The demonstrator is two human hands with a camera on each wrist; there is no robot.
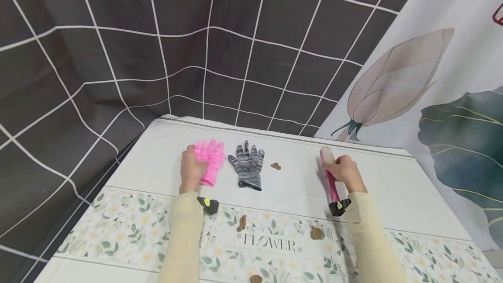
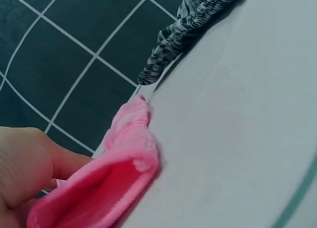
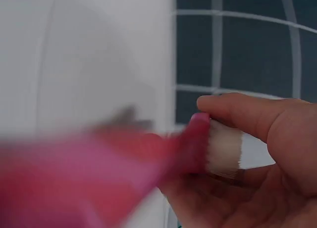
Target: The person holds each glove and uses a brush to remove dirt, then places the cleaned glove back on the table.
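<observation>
At the left of the table lies a pink knitted glove [image 1: 212, 158], fingers pointing away. My left hand [image 1: 192, 168] grips its left edge, and the left wrist view shows the open cuff [image 2: 106, 183] beside my thumb. Just right of it a grey and black knitted glove [image 1: 250, 167] lies flat, untouched. In my right hand [image 1: 346, 171] is a brush [image 1: 332, 184] with a pink handle and pale bristles [image 3: 224, 149]. Its bristle end points away from me, and thumb and fingers hold it near the bristles. The handle is blurred in the right wrist view.
Small brown scraps, perhaps dried leaves, lie scattered: one scrap [image 1: 276, 166] by the grey glove, others [image 1: 241, 223] [image 1: 316, 233] on the flowered band of the tablecloth [image 1: 291, 187]. A dark gridded curtain [image 1: 235, 51] hangs behind the table, and a pale leaf-print curtain [image 1: 397, 82] at right.
</observation>
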